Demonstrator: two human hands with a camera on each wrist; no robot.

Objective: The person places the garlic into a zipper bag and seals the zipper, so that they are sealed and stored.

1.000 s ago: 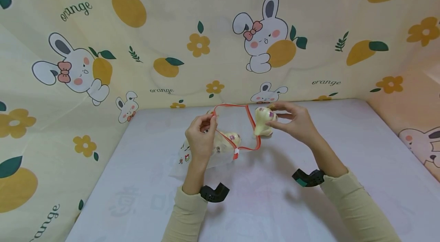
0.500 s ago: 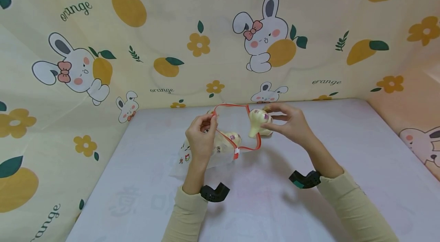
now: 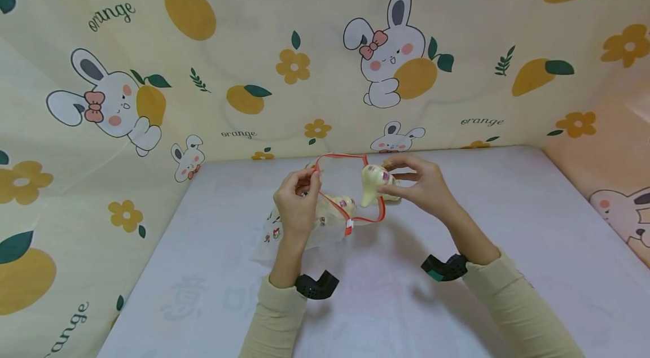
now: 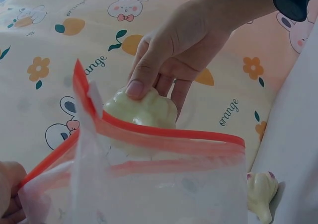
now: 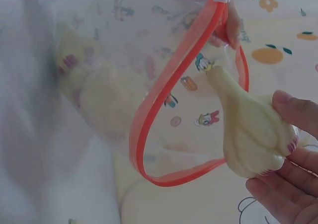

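Observation:
A clear zip bag (image 3: 330,236) with red edging, a white slider and small cartoon prints lies on its side, mouth held apart toward the right. My left hand (image 3: 297,200) pinches its red rim at the left of the opening. Between the thumb and fingers of my right hand (image 3: 424,186) is a pale garlic bulb (image 5: 253,129) with purple marks. Its stem points into the bag's mouth in the right wrist view, its body right at the rim. Through the film shows more garlic (image 5: 104,95) inside.
Another garlic bulb (image 4: 262,194) lies on the white table (image 3: 203,290) just beyond the bag's mouth, partly behind the right hand in the head view. A cloth wall (image 3: 315,25) printed with rabbits and oranges rises behind the table.
My right hand has moved left with the garlic bulb, bringing it from the right side of the bag's red rim to the opening. The left hand and bag have stayed in place.

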